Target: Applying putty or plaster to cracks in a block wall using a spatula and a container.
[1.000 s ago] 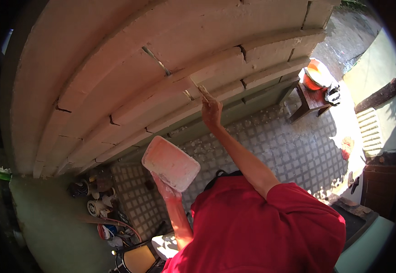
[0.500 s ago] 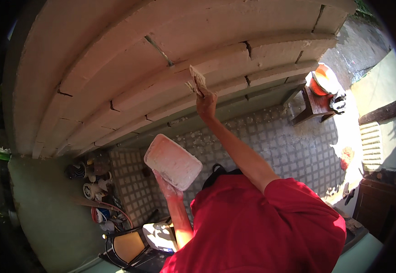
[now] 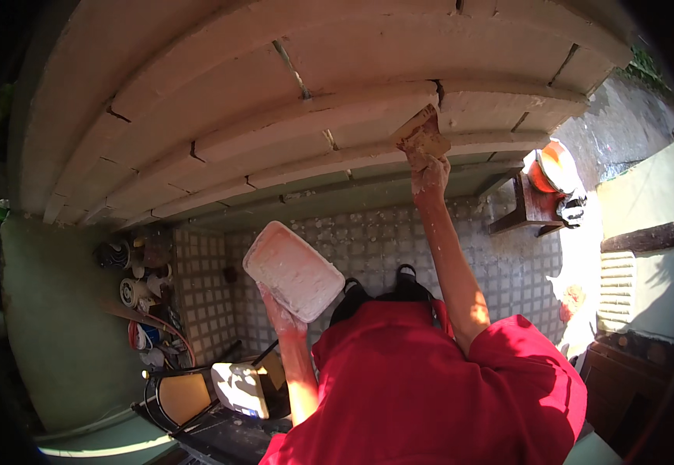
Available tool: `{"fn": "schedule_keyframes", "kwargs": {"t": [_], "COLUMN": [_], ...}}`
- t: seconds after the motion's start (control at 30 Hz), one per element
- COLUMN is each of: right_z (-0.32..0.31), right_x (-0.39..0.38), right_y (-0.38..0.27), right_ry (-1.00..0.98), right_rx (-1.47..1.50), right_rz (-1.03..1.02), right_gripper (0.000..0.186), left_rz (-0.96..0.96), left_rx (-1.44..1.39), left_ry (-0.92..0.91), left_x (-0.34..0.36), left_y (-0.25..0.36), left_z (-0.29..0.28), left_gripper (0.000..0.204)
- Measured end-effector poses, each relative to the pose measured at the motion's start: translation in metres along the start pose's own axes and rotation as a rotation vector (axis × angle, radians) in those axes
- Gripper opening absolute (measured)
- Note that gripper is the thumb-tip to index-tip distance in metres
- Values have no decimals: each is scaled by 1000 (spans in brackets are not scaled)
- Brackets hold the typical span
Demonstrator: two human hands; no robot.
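My left hand (image 3: 281,316) grips a shallow rectangular tub (image 3: 255,273) from below, its thumb side smeared with white. Pale, pinkish-white paste (image 3: 299,280) lines the tub's inside. Raised to the right, my right hand (image 3: 430,177) is closed around a putty knife (image 3: 418,130), and its fingers are coated with paste. The wide blade carries some paste and points up toward a ledged wall (image 3: 375,118). Its tip lies near a dark gap (image 3: 440,93) in one ledge; whether the blade touches the wall I cannot tell.
A wooden stool (image 3: 537,205) with an orange bucket (image 3: 548,170) stands at the right. Cans and tools (image 3: 137,293) crowd the left wall. A chair (image 3: 189,399) and a white container (image 3: 240,389) are at lower left. Patterned tiles (image 3: 368,240) cover the floor.
My right hand has moved right along the wall with the putty knife, whose blade now shows more of its flat face. The left hand still holds the tub. The view has shifted slightly.
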State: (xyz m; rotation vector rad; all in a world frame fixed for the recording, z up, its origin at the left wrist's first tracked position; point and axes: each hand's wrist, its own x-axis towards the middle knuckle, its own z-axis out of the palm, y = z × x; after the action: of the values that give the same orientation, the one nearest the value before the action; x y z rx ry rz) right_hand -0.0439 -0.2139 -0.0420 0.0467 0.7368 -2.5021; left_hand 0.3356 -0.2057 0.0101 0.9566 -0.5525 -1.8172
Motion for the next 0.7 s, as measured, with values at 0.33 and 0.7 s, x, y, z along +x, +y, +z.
{"fn": "schedule_keyframes", "kwargs": {"t": [0.33, 0.7], "right_z": [69, 110], "right_x": [16, 27], "right_y": [40, 126], "right_ry": [235, 319], "right_rx": [-1007, -955], "right_rz": [-869, -919], "right_gripper": [35, 53], "left_rz": [69, 68], "left_rx": [12, 25], "left_ry": [30, 28], "left_x": [-28, -21], "left_y": [7, 58], "left_z": [-5, -40], "left_gripper": [69, 70]}}
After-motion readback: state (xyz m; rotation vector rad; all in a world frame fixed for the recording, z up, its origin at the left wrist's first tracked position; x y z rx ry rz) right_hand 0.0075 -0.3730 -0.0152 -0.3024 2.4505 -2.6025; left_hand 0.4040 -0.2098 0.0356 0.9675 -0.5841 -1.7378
